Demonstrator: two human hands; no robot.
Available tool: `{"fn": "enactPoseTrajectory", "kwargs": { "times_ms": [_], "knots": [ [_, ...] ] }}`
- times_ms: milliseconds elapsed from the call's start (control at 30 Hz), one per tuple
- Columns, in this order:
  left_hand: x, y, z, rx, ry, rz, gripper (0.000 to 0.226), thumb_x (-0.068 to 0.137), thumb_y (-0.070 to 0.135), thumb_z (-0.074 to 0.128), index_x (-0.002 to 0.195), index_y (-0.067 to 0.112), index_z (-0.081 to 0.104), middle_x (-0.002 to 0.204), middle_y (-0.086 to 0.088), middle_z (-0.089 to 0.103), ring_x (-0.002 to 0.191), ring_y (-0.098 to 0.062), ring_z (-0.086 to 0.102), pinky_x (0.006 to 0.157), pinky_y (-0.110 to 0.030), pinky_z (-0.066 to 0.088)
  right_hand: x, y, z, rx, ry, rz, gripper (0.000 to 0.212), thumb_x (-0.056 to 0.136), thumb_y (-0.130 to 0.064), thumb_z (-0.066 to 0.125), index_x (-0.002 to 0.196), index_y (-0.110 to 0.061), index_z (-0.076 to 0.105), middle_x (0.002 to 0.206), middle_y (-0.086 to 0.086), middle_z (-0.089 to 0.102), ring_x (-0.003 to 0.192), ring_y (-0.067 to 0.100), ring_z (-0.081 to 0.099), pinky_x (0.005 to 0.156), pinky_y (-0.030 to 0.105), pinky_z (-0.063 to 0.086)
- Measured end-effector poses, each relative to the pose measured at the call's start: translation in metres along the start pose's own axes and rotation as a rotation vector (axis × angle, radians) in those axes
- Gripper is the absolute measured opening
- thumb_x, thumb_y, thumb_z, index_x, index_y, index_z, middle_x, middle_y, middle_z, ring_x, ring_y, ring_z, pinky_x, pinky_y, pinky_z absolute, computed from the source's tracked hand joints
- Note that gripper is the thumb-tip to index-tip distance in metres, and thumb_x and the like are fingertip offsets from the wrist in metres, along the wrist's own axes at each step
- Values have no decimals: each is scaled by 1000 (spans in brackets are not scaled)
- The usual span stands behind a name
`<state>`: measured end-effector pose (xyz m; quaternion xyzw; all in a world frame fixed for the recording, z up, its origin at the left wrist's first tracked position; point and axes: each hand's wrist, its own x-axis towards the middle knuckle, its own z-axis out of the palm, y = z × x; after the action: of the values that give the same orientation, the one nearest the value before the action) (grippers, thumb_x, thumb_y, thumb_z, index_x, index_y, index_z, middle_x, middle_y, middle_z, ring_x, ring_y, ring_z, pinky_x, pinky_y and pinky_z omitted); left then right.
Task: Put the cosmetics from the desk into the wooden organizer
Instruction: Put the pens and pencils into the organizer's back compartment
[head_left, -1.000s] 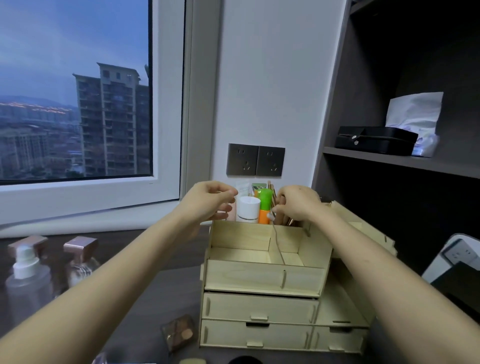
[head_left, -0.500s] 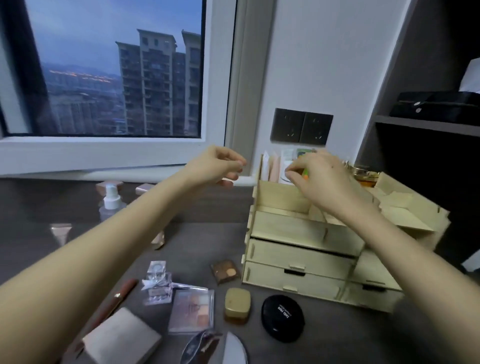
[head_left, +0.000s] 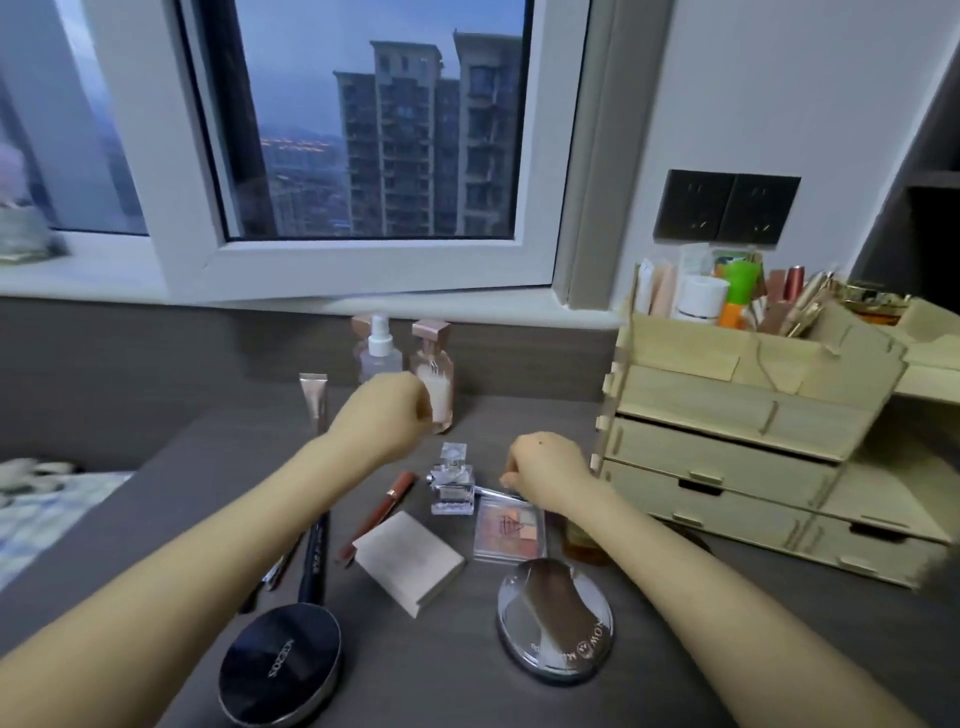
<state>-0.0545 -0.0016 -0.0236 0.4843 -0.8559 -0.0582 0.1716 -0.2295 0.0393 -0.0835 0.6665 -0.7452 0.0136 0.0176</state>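
The wooden organizer (head_left: 727, 395) stands at the desk's right; its top bins hold tubes, bottles and brushes. My left hand (head_left: 382, 415) is curled into a fist just left of a pink bottle (head_left: 436, 364), and no grip shows. My right hand (head_left: 545, 475) hangs curled over an eyeshadow palette (head_left: 506, 530), fingertips at a thin silver stick (head_left: 493, 491); whether it pinches the stick is unclear. Around them lie a small clear perfume bottle (head_left: 452, 480), a beige square compact (head_left: 410, 558), a black round compact (head_left: 280, 662), an oval mirror compact (head_left: 555, 623) and a brown lipstick (head_left: 376, 514).
A spray bottle (head_left: 379, 348) and a rose tube (head_left: 314, 400) stand near the back wall. Black brushes (head_left: 314, 551) lie at the left. A gold jar (head_left: 582, 540) is partly hidden under my right forearm. Wall sockets (head_left: 727, 208) sit above the organizer. Bedding (head_left: 47, 499) lies beyond the desk's left edge.
Both hands have left the organizer's top bins and come down left to the cosmetics on the desk. The view has swung left and down.
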Motion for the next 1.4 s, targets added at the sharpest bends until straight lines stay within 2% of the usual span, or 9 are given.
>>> {"fn": "enactPoseTrajectory", "kwargs": {
  "times_ms": [267, 433, 600, 733, 867, 1033, 1167, 1267, 1400],
  "knots": [
    [-2, -48, 58, 90, -175, -174, 27, 86, 30, 57, 72, 7, 57, 95, -14, 67, 88, -33, 64, 69, -34, 49, 23, -10, 21, -44, -61, 22, 24, 88, -11, 52, 109, -8, 63, 116, 13, 65, 107, 31, 60, 80, 33, 46],
    [-1, -48, 69, 77, -212, -200, 45, 85, 35, 56, 53, 14, 33, 63, -3, 45, 74, -29, 55, 62, -30, 40, 13, -4, 13, -79, 23, 98, 23, 93, -13, 51, 114, -6, 56, 117, 12, 63, 110, 30, 56, 80, 35, 46],
    [-1, -54, 78, 22, -208, -243, 46, 91, 43, 46, 56, 15, 33, 66, -6, 48, 71, -26, 48, 64, -32, 41, -14, 15, -9, 601, 91, 184, 14, 94, -16, 49, 83, -10, 55, 83, 12, 68, 69, 18, 58, 63, 31, 47],
    [-2, -49, 62, -38, -139, -248, 54, 93, 42, 44, 51, 11, 34, 55, -3, 39, 60, -24, 46, 61, -30, 37, -49, 27, -32, 1272, 50, 146, 8, 94, -5, 53, 92, -11, 58, 68, 5, 61, 46, 5, 52, 41, 18, 40],
    [0, -38, 23, -144, 32, -170, 34, 87, 24, 56, 62, 0, 62, 67, -13, 61, 66, -28, 56, 56, -28, 35, -74, 41, -50, 1333, 194, 108, 13, 92, -4, 56, 90, -12, 66, 69, 7, 57, 51, 10, 48, 41, 18, 38],
    [7, -1, -25, -368, 340, -21, 10, 81, 18, 66, 88, 11, 68, 80, -2, 63, 78, -19, 57, 67, -27, 38, -101, 71, -94, 1461, 541, 132, 9, 86, -7, 63, 80, -10, 67, 60, 7, 52, 48, 11, 43, 40, 17, 36],
    [17, 47, -40, -716, 328, 88, 5, 83, 20, 67, 87, 17, 66, 82, -2, 68, 75, -14, 61, 67, -21, 47, -115, 115, -132, 1786, 776, 233, 6, 89, -4, 57, 87, -2, 62, 66, 5, 59, 50, 6, 55, 44, 14, 46],
    [28, 83, -40, -941, 255, 155, 4, 84, 17, 66, 80, 18, 66, 76, -4, 65, 68, -14, 59, 57, -10, 48, -115, 149, -149, 2150, 764, 269, 9, 92, 0, 49, 91, 4, 57, 82, 13, 62, 59, 10, 62, 51, 15, 53],
    [53, 125, -38, -1099, 174, 211, 16, 85, 17, 65, 94, 5, 67, 87, -14, 65, 80, -21, 65, 77, -28, 56, -99, 175, -162, 2096, 676, 291, 19, 95, 7, 34, 95, 3, 53, 86, 13, 56, 75, 14, 56, 56, 23, 58]
  ]
}}
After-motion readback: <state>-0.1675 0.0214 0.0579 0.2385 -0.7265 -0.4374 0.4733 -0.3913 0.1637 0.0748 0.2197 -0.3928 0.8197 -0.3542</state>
